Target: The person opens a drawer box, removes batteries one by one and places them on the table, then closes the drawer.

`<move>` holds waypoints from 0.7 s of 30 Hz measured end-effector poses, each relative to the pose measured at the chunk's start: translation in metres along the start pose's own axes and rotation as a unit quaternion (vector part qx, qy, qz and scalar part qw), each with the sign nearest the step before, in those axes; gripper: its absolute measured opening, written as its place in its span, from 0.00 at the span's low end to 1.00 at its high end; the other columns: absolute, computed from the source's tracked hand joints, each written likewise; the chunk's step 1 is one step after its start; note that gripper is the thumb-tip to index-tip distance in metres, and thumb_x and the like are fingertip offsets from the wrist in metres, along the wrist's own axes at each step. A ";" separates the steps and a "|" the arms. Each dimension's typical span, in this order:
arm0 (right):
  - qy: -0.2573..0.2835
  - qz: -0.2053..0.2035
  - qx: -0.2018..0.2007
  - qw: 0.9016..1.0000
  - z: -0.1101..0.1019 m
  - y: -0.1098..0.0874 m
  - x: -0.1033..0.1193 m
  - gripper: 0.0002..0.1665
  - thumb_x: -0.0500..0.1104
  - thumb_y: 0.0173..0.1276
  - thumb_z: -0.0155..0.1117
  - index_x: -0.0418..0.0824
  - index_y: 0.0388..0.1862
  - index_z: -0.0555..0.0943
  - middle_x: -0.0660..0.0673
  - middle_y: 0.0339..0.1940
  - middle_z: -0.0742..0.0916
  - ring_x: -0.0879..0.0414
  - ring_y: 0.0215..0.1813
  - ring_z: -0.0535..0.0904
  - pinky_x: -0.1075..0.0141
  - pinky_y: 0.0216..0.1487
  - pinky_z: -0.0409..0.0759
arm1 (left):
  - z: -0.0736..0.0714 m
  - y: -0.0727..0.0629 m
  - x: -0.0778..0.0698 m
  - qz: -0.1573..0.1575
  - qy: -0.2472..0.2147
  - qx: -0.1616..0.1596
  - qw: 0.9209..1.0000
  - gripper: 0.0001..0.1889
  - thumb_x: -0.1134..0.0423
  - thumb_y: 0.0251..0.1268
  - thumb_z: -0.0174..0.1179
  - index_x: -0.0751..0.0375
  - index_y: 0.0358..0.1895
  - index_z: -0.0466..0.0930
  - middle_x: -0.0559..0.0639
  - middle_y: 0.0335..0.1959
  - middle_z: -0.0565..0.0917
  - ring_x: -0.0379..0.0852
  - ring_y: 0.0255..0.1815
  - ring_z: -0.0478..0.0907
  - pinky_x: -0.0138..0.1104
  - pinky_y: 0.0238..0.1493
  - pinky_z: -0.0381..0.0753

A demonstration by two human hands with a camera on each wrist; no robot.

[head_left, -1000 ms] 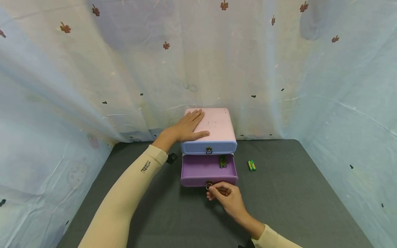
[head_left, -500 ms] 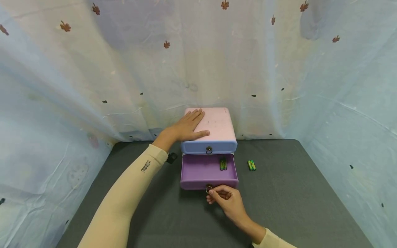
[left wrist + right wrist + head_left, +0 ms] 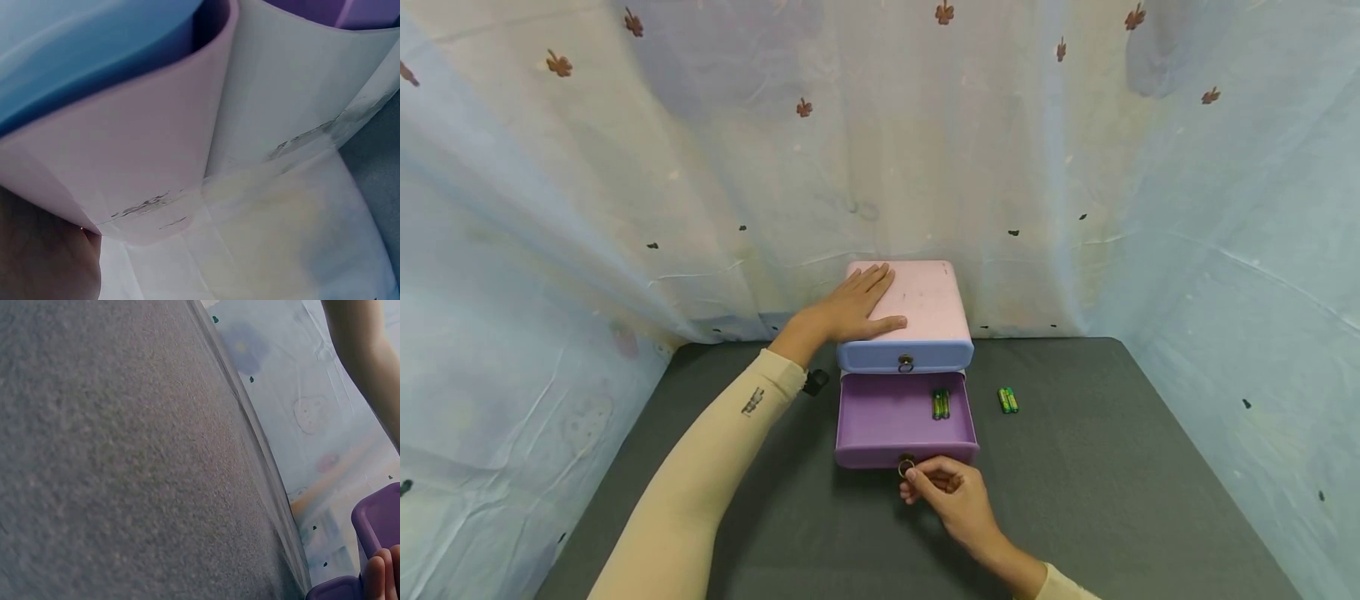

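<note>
A small two-tier drawer box (image 3: 925, 300) has a pink top, a closed blue upper drawer (image 3: 872, 357) and a purple lower drawer (image 3: 880, 417) pulled out. My left hand (image 3: 853, 308) rests flat on the pink top with its fingers spread. At the front of the purple drawer, my right hand (image 3: 951, 496) pinches the ring pull (image 3: 906, 468) between thumb and forefinger. Two green batteries (image 3: 941, 404) lie side by side inside that drawer, toward its right. The left wrist view shows the box's pink side (image 3: 137, 144) close up; the ring is out of sight in the right wrist view.
Another pair of green batteries (image 3: 1008, 400) lies on the dark grey table (image 3: 1097, 467), right of the box. A patterned pale curtain (image 3: 880, 150) hangs behind and along both sides. The upper drawer carries its own ring pull (image 3: 906, 364).
The purple drawer has slid further out toward me, with my right hand on its ring. The batteries inside came along and show more fully. My left hand has stayed put.
</note>
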State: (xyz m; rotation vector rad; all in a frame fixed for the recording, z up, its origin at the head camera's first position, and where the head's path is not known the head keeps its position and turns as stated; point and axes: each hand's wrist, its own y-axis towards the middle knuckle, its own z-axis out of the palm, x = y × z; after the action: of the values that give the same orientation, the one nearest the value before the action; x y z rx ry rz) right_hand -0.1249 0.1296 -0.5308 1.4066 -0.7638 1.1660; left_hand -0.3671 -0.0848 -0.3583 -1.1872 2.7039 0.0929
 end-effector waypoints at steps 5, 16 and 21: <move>0.001 0.000 0.000 1.000 0.001 -0.003 0.000 0.05 0.28 0.77 0.66 0.24 0.42 0.86 0.27 0.35 0.91 0.50 0.36 0.93 0.51 0.39 0.93 | -0.002 -0.004 -0.004 0.005 -0.001 -0.009 1.000 0.56 0.22 0.77 0.40 0.59 0.89 0.32 0.55 0.91 0.34 0.50 0.90 0.27 0.44 0.88 0.26; 0.017 -0.012 0.005 1.000 0.002 -0.009 0.001 0.05 0.25 0.76 0.65 0.21 0.41 0.85 0.25 0.34 0.90 0.52 0.36 0.93 0.51 0.38 0.93 | -0.003 -0.005 -0.006 0.002 -0.003 -0.016 1.000 0.53 0.27 0.80 0.44 0.60 0.89 0.34 0.55 0.91 0.36 0.50 0.91 0.29 0.45 0.88 0.27; 0.015 -0.006 0.003 1.000 0.003 -0.012 0.002 0.05 0.26 0.76 0.66 0.22 0.41 0.86 0.27 0.34 0.91 0.52 0.36 0.93 0.51 0.38 0.93 | -0.004 -0.005 -0.006 0.001 -0.001 -0.011 1.000 0.54 0.27 0.80 0.44 0.59 0.89 0.33 0.55 0.91 0.35 0.50 0.91 0.28 0.45 0.88 0.27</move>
State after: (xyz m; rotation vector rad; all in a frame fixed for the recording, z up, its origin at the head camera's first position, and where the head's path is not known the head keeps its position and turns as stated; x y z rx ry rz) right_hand -0.1124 0.1294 -0.5324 1.3939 -0.7309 1.1789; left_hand -0.3603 -0.0847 -0.3531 -1.1897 2.7091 0.1243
